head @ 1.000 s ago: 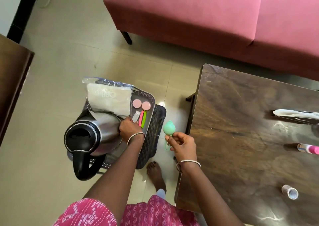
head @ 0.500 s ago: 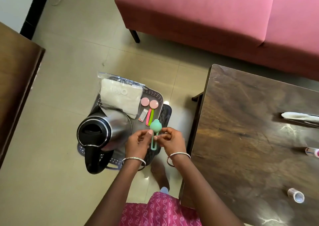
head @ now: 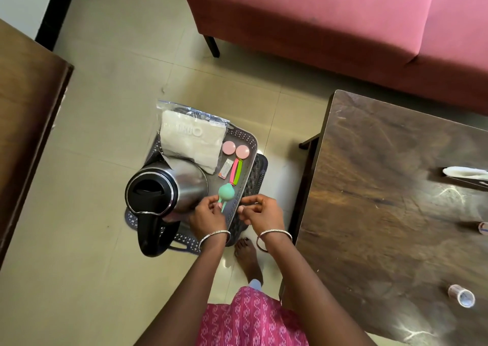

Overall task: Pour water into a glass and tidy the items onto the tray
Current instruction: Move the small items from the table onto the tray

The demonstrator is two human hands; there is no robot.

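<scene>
A grey tray sits on a dark stool below me. On it stand a steel kettle, a clear bag with a white cloth, two pink discs, a small packet and pink and green clips. My left hand pinches the handle of a mint-green round-headed tool over the tray's near right part. Just right of it, my right hand hovers with curled fingers and holds nothing.
A dark wooden table fills the right, carrying a small glass vial, a white item and a tube at the edge. A pink sofa stands behind. Another wooden surface is left. My foot is under the stool.
The green tool passed from my right hand to my left hand and moved left over the tray. My right hand has let go of it.
</scene>
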